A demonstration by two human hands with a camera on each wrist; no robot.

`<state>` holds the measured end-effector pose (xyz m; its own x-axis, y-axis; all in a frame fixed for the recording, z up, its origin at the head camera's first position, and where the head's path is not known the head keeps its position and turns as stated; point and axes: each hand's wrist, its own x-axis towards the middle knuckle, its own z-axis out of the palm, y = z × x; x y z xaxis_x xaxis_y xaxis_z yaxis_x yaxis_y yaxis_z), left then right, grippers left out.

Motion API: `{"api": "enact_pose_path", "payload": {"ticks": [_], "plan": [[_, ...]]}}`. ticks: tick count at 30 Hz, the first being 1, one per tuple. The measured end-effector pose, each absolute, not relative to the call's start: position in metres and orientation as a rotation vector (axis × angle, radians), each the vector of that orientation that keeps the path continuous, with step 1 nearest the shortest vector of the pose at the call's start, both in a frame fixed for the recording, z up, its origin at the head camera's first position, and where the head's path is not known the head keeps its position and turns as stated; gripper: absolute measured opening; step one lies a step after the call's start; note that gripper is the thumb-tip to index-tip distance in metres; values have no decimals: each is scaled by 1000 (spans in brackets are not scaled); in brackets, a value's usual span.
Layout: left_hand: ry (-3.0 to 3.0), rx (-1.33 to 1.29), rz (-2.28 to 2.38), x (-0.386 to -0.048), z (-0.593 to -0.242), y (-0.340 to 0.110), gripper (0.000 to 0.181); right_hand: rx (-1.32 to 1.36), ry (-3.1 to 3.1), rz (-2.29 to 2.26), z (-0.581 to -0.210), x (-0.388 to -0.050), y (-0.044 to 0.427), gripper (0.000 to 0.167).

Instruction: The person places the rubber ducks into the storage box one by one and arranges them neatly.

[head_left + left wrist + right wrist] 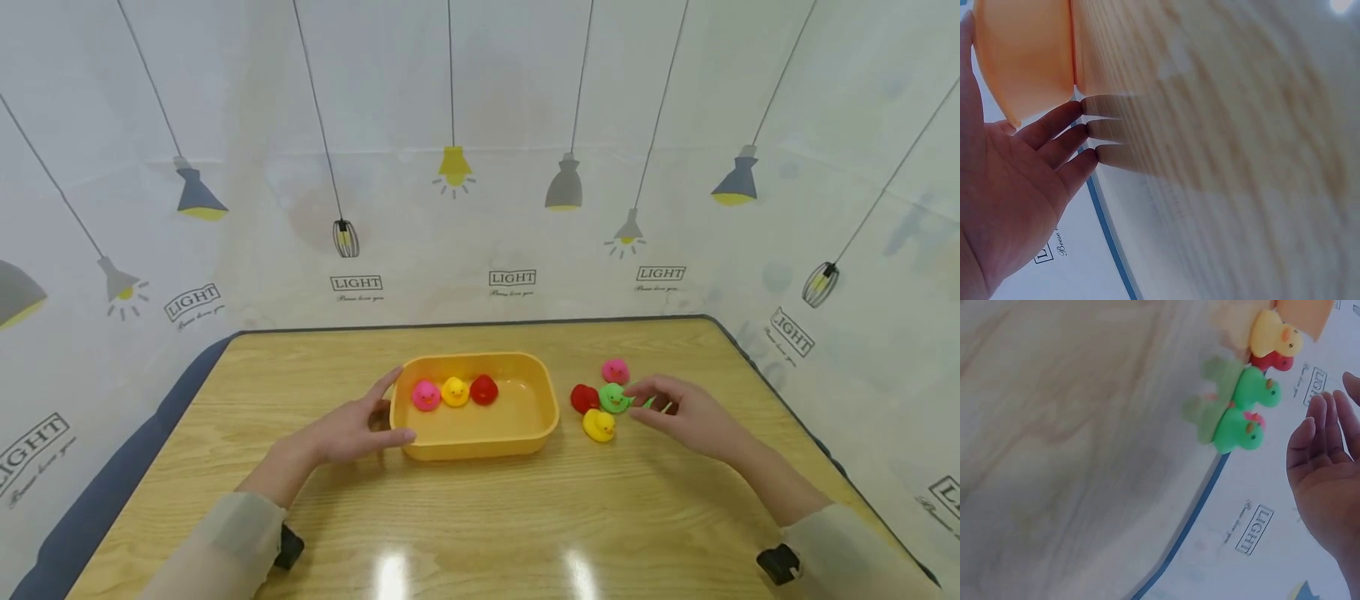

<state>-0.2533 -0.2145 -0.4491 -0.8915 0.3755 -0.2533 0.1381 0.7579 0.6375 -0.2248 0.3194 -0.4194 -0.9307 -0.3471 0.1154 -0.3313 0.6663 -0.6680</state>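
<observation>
My left hand (348,429) spans the left end of a yellow-orange plastic tub (480,450), thumb and index finger touching its rim. In the left wrist view its other fingers (1063,144) extend fairly straight beside the tub wall. A pink duck (426,396), a yellow duck (454,392) and a red duck (483,390) sit in a row inside. My right hand (693,417) hovers, fingers loosely bent and holding nothing, beside a green duck (614,398). A second green duck (1238,430) is mostly hidden behind those fingers in the head view.
Around the green ducks stand a red duck (584,398), a yellow duck (599,426) and a pink duck (616,371), right of the tub. Everything is on a wooden table (480,517) with a dark edge. A white lamp-patterned curtain (480,233) encloses its back and sides.
</observation>
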Motion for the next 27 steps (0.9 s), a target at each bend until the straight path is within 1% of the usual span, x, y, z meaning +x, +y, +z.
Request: {"api": "enact_pose_path", "payload": {"ticks": [5,12,15,20,27], "plan": [[2587,392,899,-253,-448,-215,114,-511,2852,-1098,-427,-227,339,27],[2590,379,889,-253,-448,-214,114,-387,2807,-1100,-436,-238,358,38],[2596,381,886,-253,-448,-215,113,-354,2782,-1094,-440,-245,362,44],[2599,392,889,-253,-447,-215,113,-310,2753,-1071,-445,-258,365,48],[2587,390,896,-253,-448,-215,113,-317,2731,-1057,-450,-271,362,54]]}}
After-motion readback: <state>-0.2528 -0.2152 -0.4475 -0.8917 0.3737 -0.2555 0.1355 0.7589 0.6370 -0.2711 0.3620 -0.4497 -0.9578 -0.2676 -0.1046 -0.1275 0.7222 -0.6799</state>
